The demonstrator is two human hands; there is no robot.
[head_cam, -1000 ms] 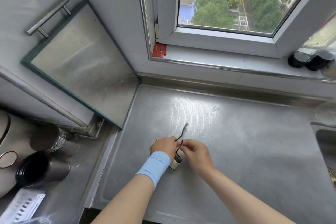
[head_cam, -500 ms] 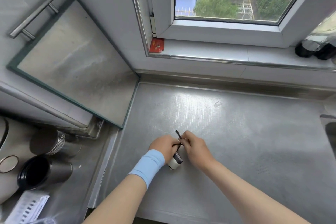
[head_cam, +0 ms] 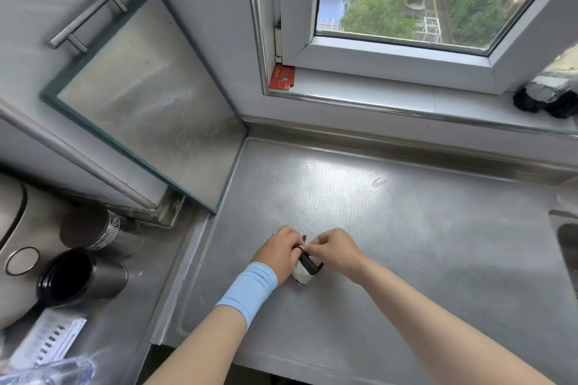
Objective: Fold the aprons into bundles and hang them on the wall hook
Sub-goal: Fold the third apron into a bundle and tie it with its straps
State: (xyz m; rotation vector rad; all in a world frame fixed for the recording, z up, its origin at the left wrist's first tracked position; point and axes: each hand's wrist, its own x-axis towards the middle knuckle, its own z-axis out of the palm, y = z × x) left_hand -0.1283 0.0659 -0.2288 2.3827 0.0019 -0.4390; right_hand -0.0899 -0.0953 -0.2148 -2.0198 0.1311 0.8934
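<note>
At the near middle of the steel worktop (head_cam: 406,228) the small white apron bundle (head_cam: 302,275) lay on its side, tucked between both hands. The left hand (head_cam: 278,251), a pale blue wristband (head_cam: 250,291) on its wrist, had its grip curled round the bundle's left end. The right hand (head_cam: 336,248) had its grip drawn tight, fingertips pinching the thin dark strap (head_cam: 301,247) atop the roll, close against the left knuckles. A dark cup (head_cam: 72,278) stood well apart to the left, and a red packet (head_cam: 282,78) sat in the windowsill corner.
</note>
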